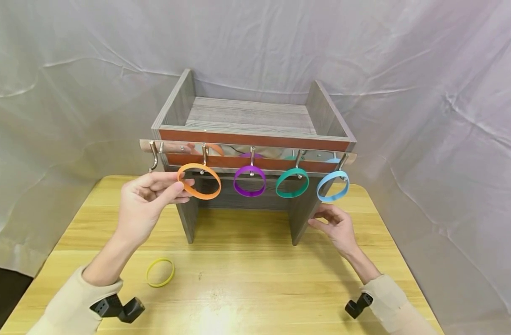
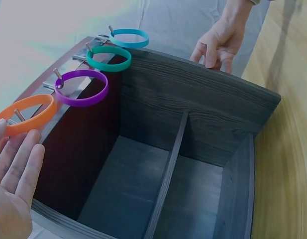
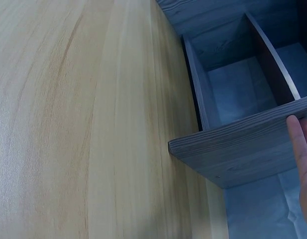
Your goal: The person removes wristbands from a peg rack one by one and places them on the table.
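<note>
My left hand (image 1: 148, 200) pinches the left side of an orange silicone wristband (image 1: 203, 196) between thumb and fingers. The band loops around the second hook (image 1: 204, 153) from the left. Beside it, purple (image 1: 249, 193), green (image 1: 292, 195) and light blue (image 1: 333, 198) wristbands hang from one hook each. The leftmost hook (image 1: 154, 158) carries no band. At the right, my right hand (image 1: 336, 229) touches the outer side of the grey wooden rack's side panel (image 1: 302, 218), fingers fairly straight in the right wrist view.
A yellow wristband (image 1: 155, 284) lies flat on the wooden table (image 1: 255, 288) at the front left. The rack has an open tray (image 1: 251, 114) on top and a shiny metal hook rail across its front. Grey cloth (image 1: 255, 42) surrounds the table at the back and sides.
</note>
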`<state>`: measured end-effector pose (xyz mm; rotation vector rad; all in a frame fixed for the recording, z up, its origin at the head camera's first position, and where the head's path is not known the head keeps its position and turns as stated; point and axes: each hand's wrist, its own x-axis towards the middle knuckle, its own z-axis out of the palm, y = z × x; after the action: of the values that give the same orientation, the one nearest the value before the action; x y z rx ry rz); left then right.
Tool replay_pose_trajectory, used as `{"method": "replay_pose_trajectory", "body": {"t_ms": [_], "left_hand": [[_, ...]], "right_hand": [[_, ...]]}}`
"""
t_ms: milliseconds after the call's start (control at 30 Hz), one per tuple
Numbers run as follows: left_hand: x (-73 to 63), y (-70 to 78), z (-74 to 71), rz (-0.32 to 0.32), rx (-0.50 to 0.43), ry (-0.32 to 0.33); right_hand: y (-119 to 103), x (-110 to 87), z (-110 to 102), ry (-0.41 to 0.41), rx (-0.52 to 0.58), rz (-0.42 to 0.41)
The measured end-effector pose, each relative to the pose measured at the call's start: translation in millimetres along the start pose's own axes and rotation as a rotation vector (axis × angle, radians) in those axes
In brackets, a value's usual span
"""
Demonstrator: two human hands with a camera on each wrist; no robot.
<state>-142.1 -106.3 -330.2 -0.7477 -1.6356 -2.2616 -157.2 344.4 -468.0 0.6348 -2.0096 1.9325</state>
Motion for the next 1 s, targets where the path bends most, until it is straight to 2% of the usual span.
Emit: {"method": "replay_pose_trajectory", "body": {"t_ms": [300, 567, 733, 1000], "left_hand": [[-9.5, 2.3, -7.5, -0.011, 0.012, -0.046], [-18.5, 4.2, -10.1, -0.022, 0.041, -0.042], [-16.8, 6.6, -8.3, -0.003, 0.052, -0.026], [-10.4, 12.8, -1.2, -0.012, 0.078, -0.013]], "right_hand": [[0.4, 0.2, 0.0, -0.007, -0.005, -0.004], [0.7, -0.5, -0.3, -0.009, 0.004, -0.007], [-3.0, -0.6, 0.4, 0.005, 0.003, 0.037], [-0.4, -0.5, 0.3, -0.002, 0.012, -0.001]]}}
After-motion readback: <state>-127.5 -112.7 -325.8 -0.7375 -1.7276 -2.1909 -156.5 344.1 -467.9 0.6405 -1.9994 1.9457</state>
